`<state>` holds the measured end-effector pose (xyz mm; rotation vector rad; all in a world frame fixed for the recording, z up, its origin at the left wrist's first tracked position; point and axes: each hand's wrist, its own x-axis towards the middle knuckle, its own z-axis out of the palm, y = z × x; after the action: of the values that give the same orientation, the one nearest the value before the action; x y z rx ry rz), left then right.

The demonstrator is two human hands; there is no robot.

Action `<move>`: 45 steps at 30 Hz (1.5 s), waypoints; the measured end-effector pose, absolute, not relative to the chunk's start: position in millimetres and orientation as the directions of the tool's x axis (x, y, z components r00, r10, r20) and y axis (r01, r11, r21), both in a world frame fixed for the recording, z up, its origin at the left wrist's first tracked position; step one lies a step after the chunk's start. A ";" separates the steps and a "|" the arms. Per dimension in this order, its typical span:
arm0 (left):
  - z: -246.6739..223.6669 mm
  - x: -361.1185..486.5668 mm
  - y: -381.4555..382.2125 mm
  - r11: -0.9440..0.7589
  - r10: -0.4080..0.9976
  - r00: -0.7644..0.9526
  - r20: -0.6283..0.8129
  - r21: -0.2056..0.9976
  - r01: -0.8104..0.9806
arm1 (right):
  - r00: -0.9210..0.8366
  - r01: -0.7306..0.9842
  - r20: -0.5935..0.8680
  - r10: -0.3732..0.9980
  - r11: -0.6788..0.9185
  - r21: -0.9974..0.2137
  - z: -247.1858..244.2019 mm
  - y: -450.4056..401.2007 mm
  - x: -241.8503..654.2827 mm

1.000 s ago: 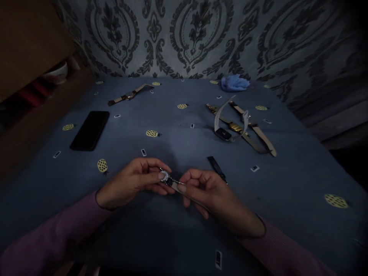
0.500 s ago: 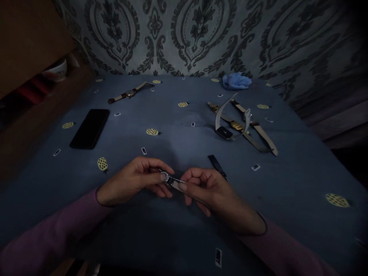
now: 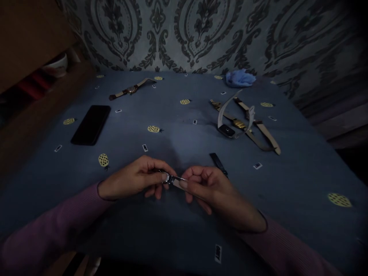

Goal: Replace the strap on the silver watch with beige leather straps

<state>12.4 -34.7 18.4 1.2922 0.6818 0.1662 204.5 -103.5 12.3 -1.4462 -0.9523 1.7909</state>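
Note:
In the head view, my left hand pinches a small silver watch case between thumb and fingers. My right hand closes on the watch's pale-lined strap, to the right of the case. A thin shiny metal piece lies along the strap between the hands. Whether it is a separate tool, I cannot tell. Just beyond my right hand, a dark strap piece rests on the table, its near end partly hidden by the hand.
A black phone lies on the blue tablecloth at left. Behind it is a brown-strapped watch. A pale-strapped smartwatch, a gold watch and another strapped watch overlap at right. A blue crumpled cloth sits by the wall.
The whole view has shifted slightly. My left fingers below the watch have curled in a little; both hands keep their hold.

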 end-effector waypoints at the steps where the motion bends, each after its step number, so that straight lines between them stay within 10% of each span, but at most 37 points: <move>1: 19.1 12.4 -34.6 0.284 0.474 0.796 -0.376 0.921 0.266 | -0.191 -0.040 -0.516 0.835 -0.532 -0.846 12.6 -103.5 204.0; 45: 18.5 14.6 -15.5 0.177 0.235 0.846 -0.478 0.877 0.447 | -0.327 0.068 -0.464 0.824 -0.469 -0.881 7.9 -102.4 206.2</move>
<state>14.6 -15.5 18.5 1.4087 0.5910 -0.1630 206.2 -102.4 7.9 -1.3739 -1.1721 1.8497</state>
